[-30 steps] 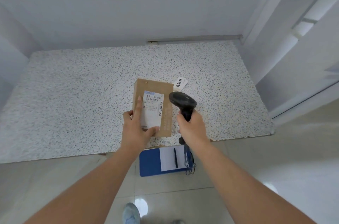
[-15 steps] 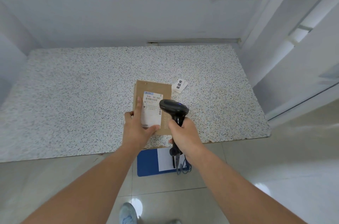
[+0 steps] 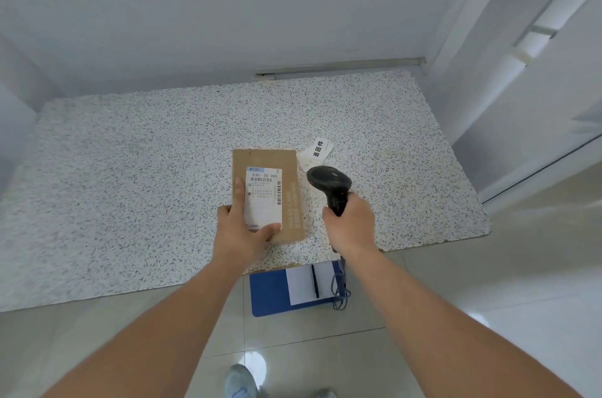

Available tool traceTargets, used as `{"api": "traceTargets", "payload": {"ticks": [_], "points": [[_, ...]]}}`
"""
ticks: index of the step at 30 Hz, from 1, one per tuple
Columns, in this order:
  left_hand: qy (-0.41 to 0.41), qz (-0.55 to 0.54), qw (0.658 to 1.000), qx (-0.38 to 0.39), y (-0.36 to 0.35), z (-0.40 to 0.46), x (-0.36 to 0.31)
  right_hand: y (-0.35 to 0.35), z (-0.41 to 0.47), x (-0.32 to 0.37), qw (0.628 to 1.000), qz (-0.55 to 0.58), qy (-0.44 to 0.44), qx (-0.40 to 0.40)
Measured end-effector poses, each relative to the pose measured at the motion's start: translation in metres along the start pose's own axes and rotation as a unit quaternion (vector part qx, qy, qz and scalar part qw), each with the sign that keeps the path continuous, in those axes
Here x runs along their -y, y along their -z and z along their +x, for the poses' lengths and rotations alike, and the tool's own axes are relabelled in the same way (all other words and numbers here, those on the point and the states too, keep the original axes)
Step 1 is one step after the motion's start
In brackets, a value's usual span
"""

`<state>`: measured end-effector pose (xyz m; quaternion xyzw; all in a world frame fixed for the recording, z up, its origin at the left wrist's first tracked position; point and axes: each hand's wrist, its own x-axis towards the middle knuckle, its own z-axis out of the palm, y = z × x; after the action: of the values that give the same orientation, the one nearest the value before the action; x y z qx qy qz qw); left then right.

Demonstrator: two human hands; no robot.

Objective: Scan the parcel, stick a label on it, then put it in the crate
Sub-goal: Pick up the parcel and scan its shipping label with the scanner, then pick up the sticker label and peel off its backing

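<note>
A flat brown cardboard parcel (image 3: 290, 199) with a white shipping slip on top is held over the speckled counter (image 3: 130, 186). My left hand (image 3: 242, 228) grips its near left corner, thumb on the slip. My right hand (image 3: 353, 223) is closed around the handle of a black barcode scanner (image 3: 329, 181), whose head sits just right of the parcel. A small white label (image 3: 318, 150) with black characters lies on the counter beyond the scanner. No crate is in view.
A blue clipboard (image 3: 268, 291) with white paper and a pen lies on the tiled floor below the counter's front edge, with the scanner cable looped beside it. Walls close in the counter at the back and on both sides. A shoe tip (image 3: 239, 383) shows at the bottom.
The scanner swung left over the parcel's slip half a second ago, then moved back to the right of the parcel. My left hand kept hold of the parcel.
</note>
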<state>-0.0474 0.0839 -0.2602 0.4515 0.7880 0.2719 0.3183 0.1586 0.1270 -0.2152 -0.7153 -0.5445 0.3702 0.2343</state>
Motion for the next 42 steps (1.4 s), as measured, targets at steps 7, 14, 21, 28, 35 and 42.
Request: {"api": "traceTargets", "payload": {"ticks": [7,14,21,28,35,42], "points": [[0.018,-0.013,1.0,0.017,0.003,0.014,0.003,-0.004,0.034,-0.015,0.994,-0.077,-0.018,-0.073],[0.014,-0.015,0.998,0.059,0.008,0.028,0.009,-0.011,0.059,-0.029,0.986,-0.137,-0.069,-0.072],[0.007,-0.007,0.997,0.083,0.011,0.032,0.012,-0.014,0.071,-0.041,0.981,-0.163,-0.074,-0.07],[0.017,0.027,0.994,0.101,0.015,0.028,0.008,-0.014,0.076,-0.051,0.982,-0.165,-0.071,-0.054],[-0.082,0.189,0.977,0.062,0.022,0.045,-0.023,-0.01,0.089,-0.044,0.981,-0.144,-0.017,-0.127],[-0.236,0.339,0.904,0.111,0.013,0.098,-0.072,-0.027,0.132,0.007,0.956,-0.203,0.175,-0.121]]}}
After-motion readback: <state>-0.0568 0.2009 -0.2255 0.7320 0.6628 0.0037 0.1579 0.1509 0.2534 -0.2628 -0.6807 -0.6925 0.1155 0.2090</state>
